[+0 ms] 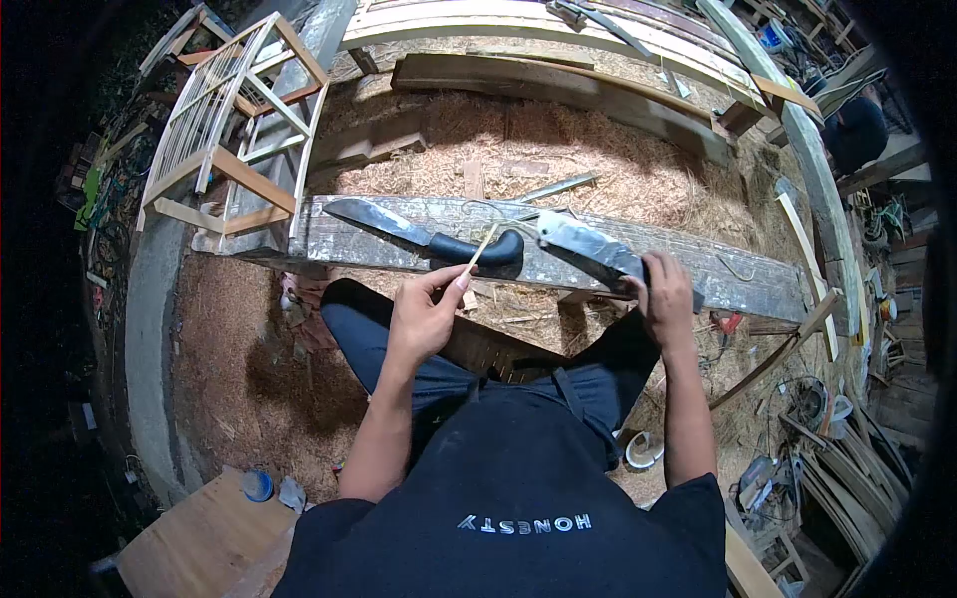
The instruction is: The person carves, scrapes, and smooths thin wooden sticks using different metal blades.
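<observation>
One thin stick [483,248] is pinched by the left hand [424,314] at the bench [738,269] edge, a grey tool [590,245] gripped by the right hand [666,296]; knife [381,220] could be knocked off by a stray wrist, stick snapped by overpressing.

Left hand [425,313] pinching a thin stick [482,248], right hand [666,295] holding a grey-and-black object [590,246], knife [427,238] on worn plank [766,286]

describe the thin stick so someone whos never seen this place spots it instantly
Find the long white-specked plank in front of the person's knees. At its near edge, left of centre, the left hand pinches a stick slanting up and rightward. It is pale and thin, unlike the thick black knife handle it crosses in this view.
</observation>
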`<state>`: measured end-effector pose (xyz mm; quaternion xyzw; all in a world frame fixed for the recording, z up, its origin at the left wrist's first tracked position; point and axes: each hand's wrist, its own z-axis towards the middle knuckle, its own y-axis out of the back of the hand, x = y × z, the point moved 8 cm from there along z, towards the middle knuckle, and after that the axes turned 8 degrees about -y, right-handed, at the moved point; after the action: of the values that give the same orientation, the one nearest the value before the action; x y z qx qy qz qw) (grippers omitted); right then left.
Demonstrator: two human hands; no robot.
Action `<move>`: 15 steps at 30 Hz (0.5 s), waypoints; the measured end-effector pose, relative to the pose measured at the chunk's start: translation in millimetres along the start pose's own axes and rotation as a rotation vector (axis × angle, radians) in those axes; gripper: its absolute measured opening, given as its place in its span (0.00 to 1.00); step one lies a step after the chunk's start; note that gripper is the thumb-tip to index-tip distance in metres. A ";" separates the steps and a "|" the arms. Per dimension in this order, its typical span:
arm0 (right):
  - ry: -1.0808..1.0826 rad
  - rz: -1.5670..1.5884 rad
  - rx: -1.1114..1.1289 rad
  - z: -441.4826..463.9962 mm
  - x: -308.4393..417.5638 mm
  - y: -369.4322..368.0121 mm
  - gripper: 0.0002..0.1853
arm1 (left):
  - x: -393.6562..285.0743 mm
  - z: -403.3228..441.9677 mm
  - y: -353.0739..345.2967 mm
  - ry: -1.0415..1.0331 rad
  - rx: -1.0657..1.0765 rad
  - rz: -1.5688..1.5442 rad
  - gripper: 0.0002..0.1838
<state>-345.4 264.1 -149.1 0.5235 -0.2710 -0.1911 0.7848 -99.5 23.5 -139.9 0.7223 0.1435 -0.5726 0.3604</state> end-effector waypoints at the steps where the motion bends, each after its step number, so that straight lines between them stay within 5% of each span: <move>1: -0.001 -0.001 -0.002 -1.4 -2.7 3.4 0.19 | -0.5 0.3 -0.6 -0.005 0.004 0.002 0.13; 11: -0.485 0.393 -0.012 -25.5 -20.6 13.2 0.18 | 3.3 5.0 -25.8 0.010 0.113 -0.056 0.14; 15: -0.282 0.489 -0.051 -28.7 1.9 15.4 0.21 | 9.0 5.9 -52.5 -0.068 0.161 -0.098 0.15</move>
<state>-325.7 289.5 -143.1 0.3908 -0.4908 -0.0738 0.7752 -133.6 54.3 -167.6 0.7211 0.1201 -0.6234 0.2774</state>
